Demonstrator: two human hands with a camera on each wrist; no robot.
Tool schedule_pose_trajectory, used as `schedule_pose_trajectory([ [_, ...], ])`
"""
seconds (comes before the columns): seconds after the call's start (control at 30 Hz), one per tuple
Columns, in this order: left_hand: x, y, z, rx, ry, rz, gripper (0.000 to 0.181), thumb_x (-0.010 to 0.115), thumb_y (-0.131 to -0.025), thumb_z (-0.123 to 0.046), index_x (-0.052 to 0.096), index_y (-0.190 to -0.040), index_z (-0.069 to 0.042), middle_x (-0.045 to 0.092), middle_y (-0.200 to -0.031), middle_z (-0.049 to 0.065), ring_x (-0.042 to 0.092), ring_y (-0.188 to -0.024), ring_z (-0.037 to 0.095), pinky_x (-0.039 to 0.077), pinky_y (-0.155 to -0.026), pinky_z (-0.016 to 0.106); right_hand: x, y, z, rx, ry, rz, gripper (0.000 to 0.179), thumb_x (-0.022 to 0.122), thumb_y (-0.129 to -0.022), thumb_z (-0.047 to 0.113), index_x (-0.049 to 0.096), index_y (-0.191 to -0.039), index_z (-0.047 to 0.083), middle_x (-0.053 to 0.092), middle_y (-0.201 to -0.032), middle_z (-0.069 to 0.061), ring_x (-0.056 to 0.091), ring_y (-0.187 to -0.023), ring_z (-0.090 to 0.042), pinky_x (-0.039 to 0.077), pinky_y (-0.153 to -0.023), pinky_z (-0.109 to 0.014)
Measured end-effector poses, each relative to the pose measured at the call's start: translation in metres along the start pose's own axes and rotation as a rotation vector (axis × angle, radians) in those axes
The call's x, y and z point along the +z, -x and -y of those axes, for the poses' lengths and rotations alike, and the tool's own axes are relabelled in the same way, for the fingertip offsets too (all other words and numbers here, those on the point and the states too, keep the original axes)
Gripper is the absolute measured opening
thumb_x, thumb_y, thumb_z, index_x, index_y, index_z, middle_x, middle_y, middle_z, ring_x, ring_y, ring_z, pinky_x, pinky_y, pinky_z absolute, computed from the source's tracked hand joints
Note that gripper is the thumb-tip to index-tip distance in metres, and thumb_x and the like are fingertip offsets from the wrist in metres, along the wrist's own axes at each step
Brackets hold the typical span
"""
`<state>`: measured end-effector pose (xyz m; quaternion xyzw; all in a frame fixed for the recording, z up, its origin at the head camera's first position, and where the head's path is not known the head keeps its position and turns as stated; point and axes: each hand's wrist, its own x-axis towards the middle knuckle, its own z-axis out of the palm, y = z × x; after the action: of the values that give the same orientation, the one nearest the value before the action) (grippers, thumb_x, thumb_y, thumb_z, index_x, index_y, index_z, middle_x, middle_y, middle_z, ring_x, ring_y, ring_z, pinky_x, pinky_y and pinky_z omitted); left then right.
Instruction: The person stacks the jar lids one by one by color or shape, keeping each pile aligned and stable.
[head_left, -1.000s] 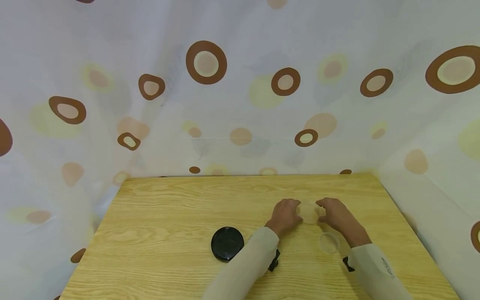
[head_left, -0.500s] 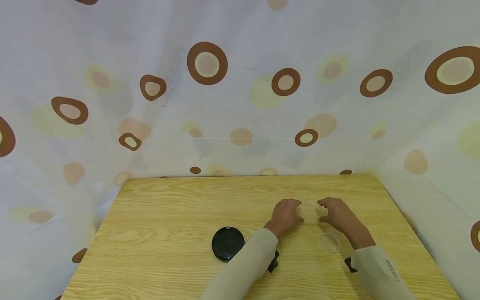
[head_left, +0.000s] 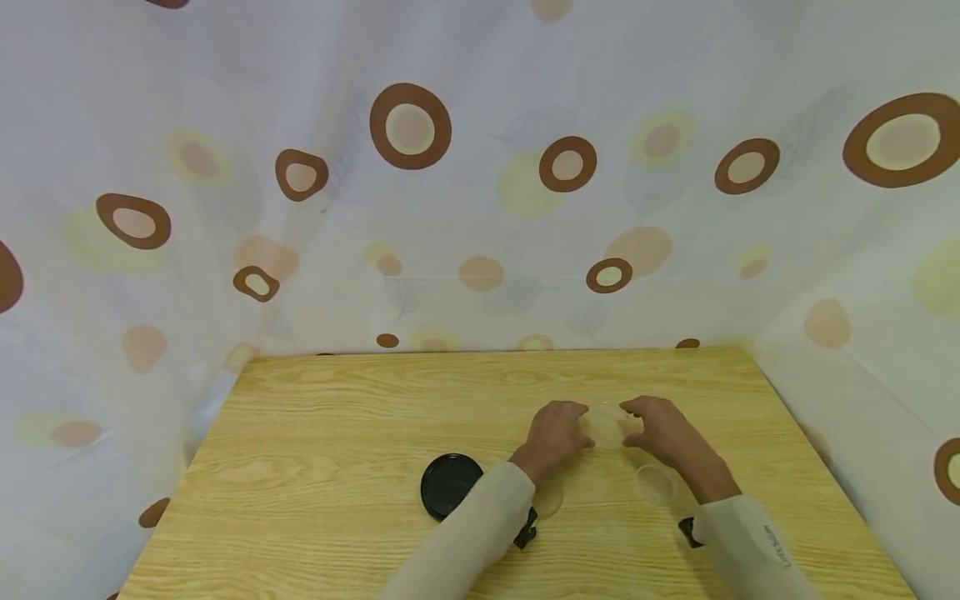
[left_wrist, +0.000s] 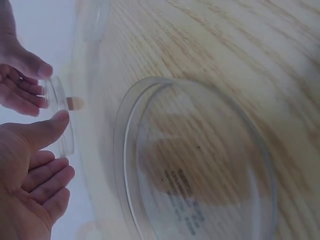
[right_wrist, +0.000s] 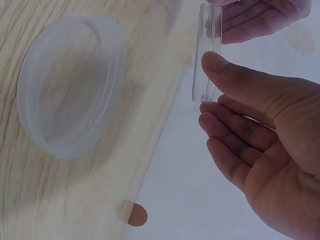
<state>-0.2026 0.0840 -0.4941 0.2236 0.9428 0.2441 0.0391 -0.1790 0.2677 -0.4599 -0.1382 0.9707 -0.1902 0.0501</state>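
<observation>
- Head view: both my hands are up on the right half of the wood-look surface (head_left: 337, 417), gripping one clear round dish (head_left: 604, 427) from opposite sides. It's so see-through there I can barely find its outline.
- My left hand (head_left: 553, 437) has thumb and fingers on one edge, my right hand (head_left: 669, 432) pinches the other. Both wrist cams only catch the dish edge-on, partly behind my thumbs, so no clue if it's one piece or two nested. Can't tell if it touches the surface either.
- My left sleeve (head_left: 468, 529) covers part of a black disc (head_left: 448, 485) and part of a second see-through dish (head_left: 552, 498).
- Left wrist cam shows a big dish cropped at the bottom, with printed lines (left_wrist: 182, 200) too blurry to read.
- Near my right wrist sits a cloudy dish (head_left: 657, 484), way easier to see up close in the right wrist cam.
</observation>
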Motion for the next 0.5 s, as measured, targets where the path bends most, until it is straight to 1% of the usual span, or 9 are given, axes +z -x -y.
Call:
schedule_pose_trajectory([
  [0.27, -0.008, 0.011, 0.005, 0.027, 0.009, -0.03, 0.051, 0.078, -0.078, -0.027, 0.063, -0.125, -0.013, 0.065, -0.123, -0.002, 0.062, -0.113, 0.013, 0.052, -0.091, 0.024, 0.002, 0.004, 0.01, -0.009, -0.014, -0.016, 0.052, 0.077, -0.077, 0.009, 0.057, -0.12, -0.012, 0.061, -0.116, -0.028, 0.06, -0.101, -0.041, 0.052, -0.083, -0.05],
  [0.4, -0.015, 0.016, 0.008, 0.033, 0.043, -0.019, 0.051, 0.077, -0.079, -0.027, 0.062, -0.126, -0.012, 0.064, -0.125, 0.0, 0.061, -0.115, 0.015, 0.052, -0.092, 0.026, 0.005, 0.006, 0.012, -0.005, -0.042, -0.022, 0.051, 0.076, -0.078, 0.009, 0.057, -0.122, -0.011, 0.06, -0.118, -0.027, 0.06, -0.103, -0.041, 0.052, -0.084, -0.049],
  [0.5, -0.018, 0.018, 0.011, 0.028, 0.054, -0.005, 0.051, 0.077, -0.079, -0.026, 0.062, -0.126, -0.012, 0.064, -0.126, 0.0, 0.059, -0.117, 0.016, 0.051, -0.094, 0.027, 0.008, 0.008, 0.012, -0.025, -0.07, -0.04, 0.051, 0.076, -0.078, 0.009, 0.057, -0.121, -0.01, 0.061, -0.117, -0.026, 0.06, -0.103, -0.04, 0.053, -0.083, -0.049],
])
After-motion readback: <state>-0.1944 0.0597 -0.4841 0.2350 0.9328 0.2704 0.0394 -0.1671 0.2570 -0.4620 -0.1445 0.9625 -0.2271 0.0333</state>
